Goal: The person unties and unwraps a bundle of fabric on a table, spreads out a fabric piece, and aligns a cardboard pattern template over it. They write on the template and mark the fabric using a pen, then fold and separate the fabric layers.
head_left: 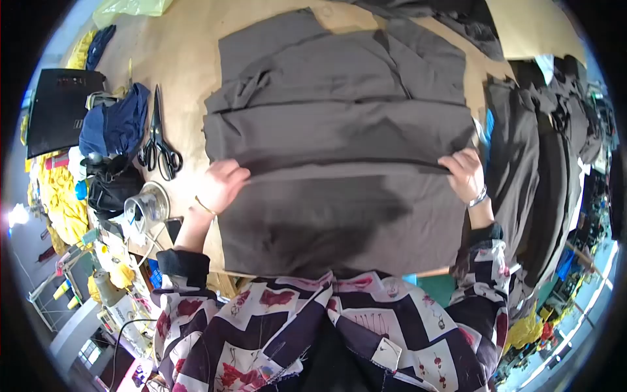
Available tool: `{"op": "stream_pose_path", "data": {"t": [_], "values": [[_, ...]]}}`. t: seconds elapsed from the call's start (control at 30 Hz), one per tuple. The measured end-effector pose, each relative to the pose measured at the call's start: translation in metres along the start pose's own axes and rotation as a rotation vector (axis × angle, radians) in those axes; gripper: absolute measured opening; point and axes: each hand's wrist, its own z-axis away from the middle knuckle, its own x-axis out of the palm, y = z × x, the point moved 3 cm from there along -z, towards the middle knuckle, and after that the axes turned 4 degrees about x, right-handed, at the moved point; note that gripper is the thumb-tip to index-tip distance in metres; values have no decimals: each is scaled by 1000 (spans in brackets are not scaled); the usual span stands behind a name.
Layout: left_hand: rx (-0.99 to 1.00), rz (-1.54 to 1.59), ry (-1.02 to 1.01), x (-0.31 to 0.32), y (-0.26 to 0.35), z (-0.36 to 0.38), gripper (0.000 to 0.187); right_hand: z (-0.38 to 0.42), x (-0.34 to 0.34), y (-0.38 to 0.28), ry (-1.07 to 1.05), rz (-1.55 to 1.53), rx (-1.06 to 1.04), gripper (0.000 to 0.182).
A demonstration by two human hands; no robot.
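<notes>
A wide piece of dark grey-brown fabric [313, 222] lies across the table in front of me, its near edge at my body. My left hand [226, 181] pinches the cloth at the left end of a raised crosswise fold. At the right end of that same fold, my right hand [465, 172] has its fingers closed on the cloth. Between the two hands the fold runs nearly straight. Farther back, more of the fabric lies in loose, overlapping layers with uneven edges.
Black scissors [157, 140] lie left of the fabric, beside a navy cloth bundle [117, 121]. A clear round container [149, 206] stands near my left forearm. Dark garment pieces [516, 150] hang over the right side. A sewing machine [117, 300] is at lower left.
</notes>
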Motion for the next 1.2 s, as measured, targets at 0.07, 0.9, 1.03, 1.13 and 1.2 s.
{"op": "stream_pose_path", "data": {"t": [0.07,0.9,1.03,1.13,1.2], "values": [[-33,46,156,-7,17,5,23,19,-11,-8,43,-17,54,31],[-201,524,-348,5,80,68,15,90,-56,-34,-222,-334,290,23],[-524,142,323,-6,21,12,14,5,-35,-6,95,-301,262,16],[-450,-53,469,-3,-14,-38,11,-63,3,5,247,-331,158,17],[-338,-189,468,27,-46,-59,11,-96,41,11,165,-300,185,20]]}}
